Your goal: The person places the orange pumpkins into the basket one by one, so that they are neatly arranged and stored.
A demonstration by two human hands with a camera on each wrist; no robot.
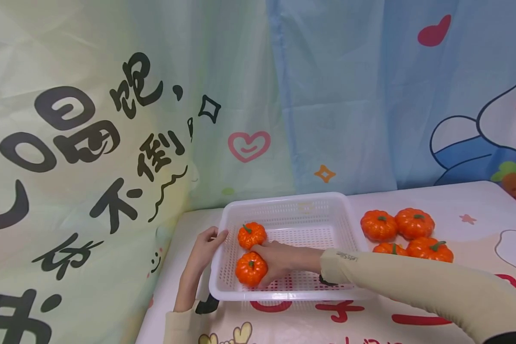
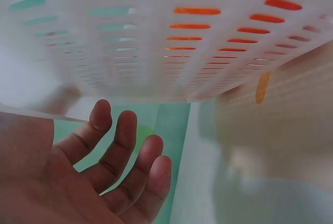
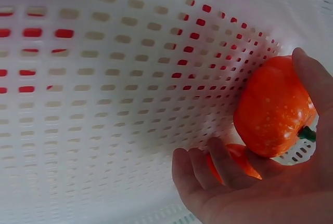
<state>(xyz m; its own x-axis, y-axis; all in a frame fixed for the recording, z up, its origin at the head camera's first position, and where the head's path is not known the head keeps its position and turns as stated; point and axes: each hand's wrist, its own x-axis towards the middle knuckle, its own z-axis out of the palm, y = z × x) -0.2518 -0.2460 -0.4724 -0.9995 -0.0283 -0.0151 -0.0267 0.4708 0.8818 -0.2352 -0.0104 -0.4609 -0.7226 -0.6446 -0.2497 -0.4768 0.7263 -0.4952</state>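
At the far left hangs a pale green curtain [image 1: 90,143] with black lettering, and a blue curtain [image 1: 348,95] with hearts and a cartoon figure hangs behind the rest of the scene. The left hand [image 1: 204,246] rests at the left rim of a white slotted basket [image 1: 292,203], which stands on the printed worktop [image 1: 477,210]; its thumb lies over the rim, and in the left wrist view its fingers [image 2: 125,141] are straight and relaxed just under the basket wall, gripping nothing that can be made out. Inside the basket, in its left part, sit two small orange pumpkins: the far pumpkin [image 1: 252,235] nearer the back wall and the near pumpkin [image 1: 251,269] toward the front rim, close beside each other. The right hand [image 1: 279,260] reaches into the basket from the right, its sleeve [image 1: 413,282] crossing the basket's right front corner; the hand lies against the near pumpkin, and the right wrist view shows its thumb and loosely curled fingers [image 3: 208,167] cupping that pumpkin against the basket wall. To the right of the basket, four more pumpkins [image 1: 406,234] lie clustered on the worktop, touching one another, well apart from both hands
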